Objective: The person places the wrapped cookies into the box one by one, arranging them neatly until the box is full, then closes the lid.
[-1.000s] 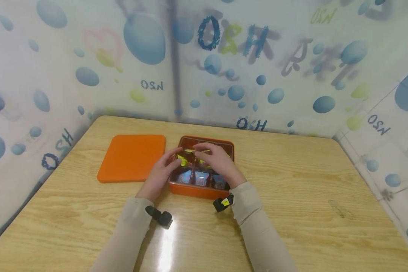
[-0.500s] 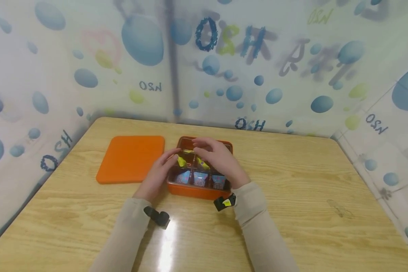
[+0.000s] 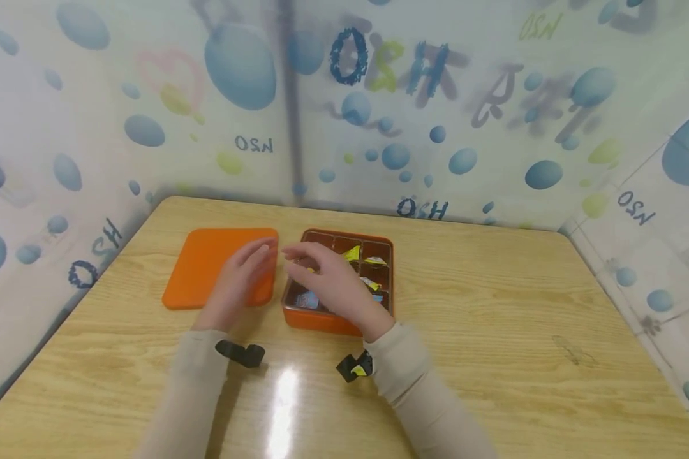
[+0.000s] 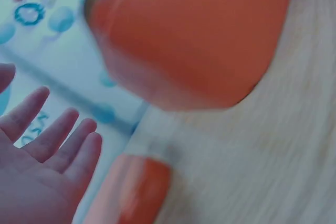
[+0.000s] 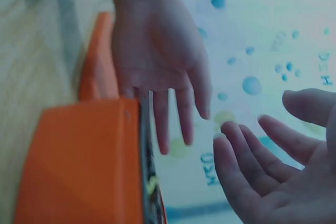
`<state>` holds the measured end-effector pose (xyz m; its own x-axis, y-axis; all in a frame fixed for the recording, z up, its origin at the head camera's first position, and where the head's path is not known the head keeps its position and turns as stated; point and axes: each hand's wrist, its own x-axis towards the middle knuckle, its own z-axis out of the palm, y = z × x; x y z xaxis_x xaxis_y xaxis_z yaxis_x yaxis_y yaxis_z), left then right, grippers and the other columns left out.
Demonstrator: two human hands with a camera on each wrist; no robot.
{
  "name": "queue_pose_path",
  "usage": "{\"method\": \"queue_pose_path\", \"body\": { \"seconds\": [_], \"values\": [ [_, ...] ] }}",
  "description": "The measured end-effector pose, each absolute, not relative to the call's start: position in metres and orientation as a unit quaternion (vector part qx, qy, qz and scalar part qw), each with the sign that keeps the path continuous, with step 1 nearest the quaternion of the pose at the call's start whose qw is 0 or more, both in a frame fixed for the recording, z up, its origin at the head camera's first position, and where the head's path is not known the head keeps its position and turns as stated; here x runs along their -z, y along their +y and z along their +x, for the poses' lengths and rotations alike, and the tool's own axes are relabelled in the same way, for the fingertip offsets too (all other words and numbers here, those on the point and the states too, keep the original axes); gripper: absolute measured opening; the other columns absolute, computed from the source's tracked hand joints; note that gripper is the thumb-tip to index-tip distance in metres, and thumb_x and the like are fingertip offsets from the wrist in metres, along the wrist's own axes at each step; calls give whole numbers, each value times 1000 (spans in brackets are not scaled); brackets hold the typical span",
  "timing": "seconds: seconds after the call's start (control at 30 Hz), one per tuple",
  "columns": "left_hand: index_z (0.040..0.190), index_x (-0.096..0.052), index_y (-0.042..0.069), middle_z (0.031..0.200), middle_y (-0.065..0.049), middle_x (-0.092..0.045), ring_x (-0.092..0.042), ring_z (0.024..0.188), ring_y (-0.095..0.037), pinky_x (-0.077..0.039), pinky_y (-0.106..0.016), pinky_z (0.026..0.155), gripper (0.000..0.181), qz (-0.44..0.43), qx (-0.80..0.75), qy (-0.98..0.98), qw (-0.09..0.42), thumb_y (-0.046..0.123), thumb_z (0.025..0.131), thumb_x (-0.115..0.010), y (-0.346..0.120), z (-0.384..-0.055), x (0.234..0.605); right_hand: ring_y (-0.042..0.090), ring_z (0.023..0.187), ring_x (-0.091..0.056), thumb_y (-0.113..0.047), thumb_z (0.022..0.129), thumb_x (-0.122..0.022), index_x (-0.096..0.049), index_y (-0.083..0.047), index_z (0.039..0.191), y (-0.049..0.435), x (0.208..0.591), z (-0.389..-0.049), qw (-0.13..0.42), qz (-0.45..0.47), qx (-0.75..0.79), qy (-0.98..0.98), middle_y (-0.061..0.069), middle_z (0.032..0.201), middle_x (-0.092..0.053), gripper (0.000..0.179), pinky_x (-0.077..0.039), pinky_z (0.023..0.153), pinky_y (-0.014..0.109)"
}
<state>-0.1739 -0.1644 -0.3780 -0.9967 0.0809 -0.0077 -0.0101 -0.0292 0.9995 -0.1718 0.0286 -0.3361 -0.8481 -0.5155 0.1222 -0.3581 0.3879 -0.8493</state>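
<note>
An orange box (image 3: 321, 322) with a dark divided insert stands on the table. In its compartments lie yellow-wrapped pieces (image 3: 352, 254) and a blue-wrapped piece (image 3: 307, 299); their kind is too small to tell. My right hand (image 3: 335, 284) hovers over the box's left and middle part, hiding some compartments. Its fingers are slightly bent and hold nothing, as the right wrist view also shows. Left of the box, my left hand (image 3: 235, 284) hangs above the flat orange lid (image 3: 221, 255). Its fingers are spread (image 4: 68, 145) and nothing is in them.
The wooden table (image 3: 505, 331) extends far to the right of the box. A wall covering (image 3: 465, 95) with blue bubbles and lettering borders the table at the back. Each wrist wears a black camera strap (image 3: 241, 352).
Both hands have shifted left. The left hand has moved from the box's left edge to above the lid, and the right hand has uncovered the box's right compartments.
</note>
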Motion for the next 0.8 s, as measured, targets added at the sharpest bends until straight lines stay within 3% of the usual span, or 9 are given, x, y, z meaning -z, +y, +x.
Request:
{"method": "queue_pose_path", "body": {
  "seconds": [0.1,0.23,0.5,0.57,0.63,0.8],
  "values": [
    [131,-40,4,133,-9,-42,-36,123,-27,-28,-43,101,50,36,-714,699,13,36,93,-44,-176,-171,375,2,97,-51,-46,88,-48,-50,-27,123,18,342,-167,74,-275,478,831,-12,116,-53,40,-44,82,28],
    [129,-44,8,131,-9,-43,-38,121,-26,-31,-42,99,49,18,-701,713,-5,38,91,-46,-194,-172,378,4,94,-53,-45,88,-48,-50,-25,123,5,353,-162,80,-286,492,819,-10,115,-54,41,-46,79,25],
    [125,-50,9,131,-2,-41,-37,116,-23,-29,-40,100,46,-115,-713,685,-103,37,88,-52,-232,-175,387,6,104,-51,-51,89,-40,-48,-25,126,-15,367,-145,111,-274,501,813,-14,120,-50,46,-43,85,28],
    [124,-52,14,131,1,-42,-40,113,-19,-32,-35,96,42,-154,-687,698,-132,37,89,-50,-237,-174,388,6,108,-49,-53,89,-37,-47,-26,127,-19,370,-141,109,-271,489,822,-15,122,-49,47,-41,89,30],
    [123,-53,18,130,3,-43,-45,98,-19,-38,-30,84,39,-184,-658,713,-154,37,90,-48,-240,-172,389,7,108,-48,-55,89,-33,-48,-29,125,-22,372,-138,103,-269,482,827,-15,123,-48,47,-41,89,32],
    [126,-51,20,128,2,-42,-40,76,-11,-35,-22,63,38,-215,-573,769,-182,35,92,-44,-245,-169,391,9,111,-47,-54,90,-34,-44,-33,128,-28,376,-131,130,-286,496,810,-14,129,-45,44,-41,90,32]
  ]
}}
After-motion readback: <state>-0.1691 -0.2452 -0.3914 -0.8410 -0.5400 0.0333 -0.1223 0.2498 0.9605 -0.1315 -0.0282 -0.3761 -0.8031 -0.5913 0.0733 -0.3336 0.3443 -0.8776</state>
